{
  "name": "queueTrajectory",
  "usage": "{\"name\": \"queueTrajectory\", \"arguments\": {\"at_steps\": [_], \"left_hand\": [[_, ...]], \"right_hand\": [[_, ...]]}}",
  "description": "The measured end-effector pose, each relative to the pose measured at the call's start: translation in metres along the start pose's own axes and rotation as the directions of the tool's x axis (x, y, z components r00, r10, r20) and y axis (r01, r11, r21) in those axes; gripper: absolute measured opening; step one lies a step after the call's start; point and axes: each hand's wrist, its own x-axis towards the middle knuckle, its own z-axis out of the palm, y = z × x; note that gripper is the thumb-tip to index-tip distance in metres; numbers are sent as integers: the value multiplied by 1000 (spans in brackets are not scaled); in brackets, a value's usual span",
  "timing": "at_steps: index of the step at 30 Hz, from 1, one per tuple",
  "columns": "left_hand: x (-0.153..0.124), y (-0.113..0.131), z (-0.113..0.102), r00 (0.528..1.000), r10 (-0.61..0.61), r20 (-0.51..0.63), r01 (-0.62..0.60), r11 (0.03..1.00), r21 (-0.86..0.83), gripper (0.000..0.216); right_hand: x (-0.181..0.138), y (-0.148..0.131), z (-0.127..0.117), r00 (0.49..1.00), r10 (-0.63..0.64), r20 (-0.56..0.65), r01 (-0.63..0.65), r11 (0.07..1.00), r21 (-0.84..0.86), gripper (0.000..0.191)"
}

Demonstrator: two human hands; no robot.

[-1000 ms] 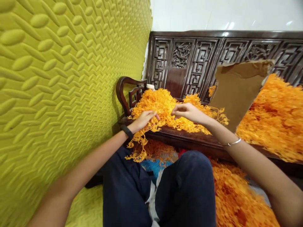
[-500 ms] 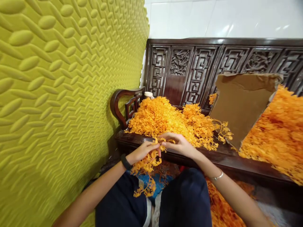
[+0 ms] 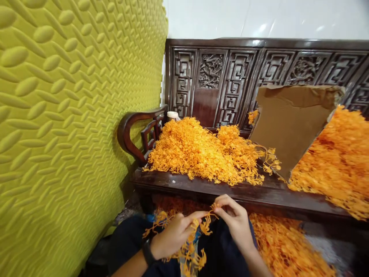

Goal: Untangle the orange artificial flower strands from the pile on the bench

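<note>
A dangling cluster of orange, stringy, curled sprigs (image 3: pixel 190 250) hangs from my left hand (image 3: pixel 177 232), whose fingers are closed round its stems above my lap. My right hand (image 3: pixel 235 219) pinches the thin tip of a sprig between thumb and fingers, just right of the left fingertips. Beyond both hands, a heap of the same orange sprigs (image 3: pixel 190 150) lies on the dark wooden bench (image 3: pixel 178 182). What exactly the sprigs are made of I cannot tell.
A cardboard sheet (image 3: pixel 294 127) stands upright between the heap and a larger orange pile (image 3: pixel 340 161) on the right. More orange material (image 3: pixel 288 242) lies below the bench. A white-lidded jar (image 3: pixel 173 115) sits by the curved armrest (image 3: pixel 127 130). Yellow textured foam matting (image 3: pixel 72 134) rises on the left.
Both hands have dropped lower, away from the heap and towards my lap, with the sprigs still held. My right hand has turned and now pinches a sprig tip.
</note>
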Motion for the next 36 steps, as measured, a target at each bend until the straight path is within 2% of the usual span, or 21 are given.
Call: {"name": "queueTrajectory", "arguments": {"at_steps": [2, 6, 7, 9, 11, 12, 13, 14, 15, 16, 18, 19, 20, 21, 23, 25, 27, 30, 33, 36], "left_hand": [[2, -1, 7, 1000, -13, -13, 12, 1000, -25, 41], [-1, -1, 11, 1000, -9, -21, 8, 1000, -24, 41], [-6, -2, 9, 1000, -11, -19, 10, 999, -52, 41], [-18, -7, 5, 997, -49, -55, 42, 992, -121, 39], [-31, -17, 0, 980, -129, -152, 101, 978, -182, 38], [-36, -23, -1, 962, -171, -214, 125, 969, -213, 39], [-41, -28, -2, 937, -210, -280, 143, 959, -243, 40], [-43, -33, -3, 908, -245, -339, 155, 950, -271, 42], [-43, -36, -2, 881, -271, -388, 159, 942, -295, 43], [-42, -38, -1, 859, -283, -426, 153, 937, -314, 43], [-34, -38, 3, 836, -275, -474, 115, 934, -339, 41], [-29, -37, 4, 829, -265, -493, 88, 932, -352, 41], [-23, -35, 5, 818, -261, -513, 64, 927, -369, 41], [-18, -32, 5, 802, -265, -536, 46, 921, -386, 41], [-9, -27, 4, 769, -275, -577, 19, 912, -409, 42], [-3, -23, 2, 753, -269, -600, 6, 916, -402, 42], [-1, -20, 1, 757, -247, -606, 7, 929, -370, 42], [-2, -19, 6, 783, -204, -588, 17, 952, -307, 42], [-7, -21, 19, 827, -140, -545, 17, 974, -225, 40], [-17, -27, 36, 866, -119, -485, 57, 988, -142, 41]], "right_hand": [[-11, 3, 12, 980, 29, -195, -13, 996, 86, 11], [-18, 6, 21, 885, 45, -463, 45, 983, 179, 9], [-15, 4, 17, 843, 20, -537, 91, 980, 179, 9], [-1, -4, 7, 714, -75, -696, 231, 964, 133, 11], [24, -17, 0, 566, -209, -797, 370, 929, 19, 15], [41, -23, -1, 513, -277, -812, 411, 910, -51, 18], [60, -27, 0, 476, -341, -810, 432, 894, -123, 22], [80, -30, 3, 467, -397, -790, 430, 883, -190, 27], [101, -29, 7, 480, -444, -757, 414, 875, -251, 31], [120, -25, 10, 533, -473, -702, 390, 873, -292, 31], [149, -8, 14, 783, -461, -418, 298, 868, -398, 38], [156, 2, 14, 869, -409, -279, 261, 856, -446, 45], [157, 11, 14, 924, -346, -163, 233, 847, -477, 50], [151, 19, 13, 953, -290, -81, 217, 848, -484, 51], [125, 28, 14, 980, -196, 32, 193, 895, -402, 40], [88, 28, 18, 981, -83, 177, 123, 966, -227, 26], [51, 23, 25, 959, 23, 281, -5, 998, -67, 25], [10, 17, 37, 929, 136, 344, -173, 982, 78, 31], [-12, 20, 45, 898, 202, 392, -245, 968, 63, 32], [-27, 26, 47, 905, 241, 349, -242, 969, -43, 37]]}}
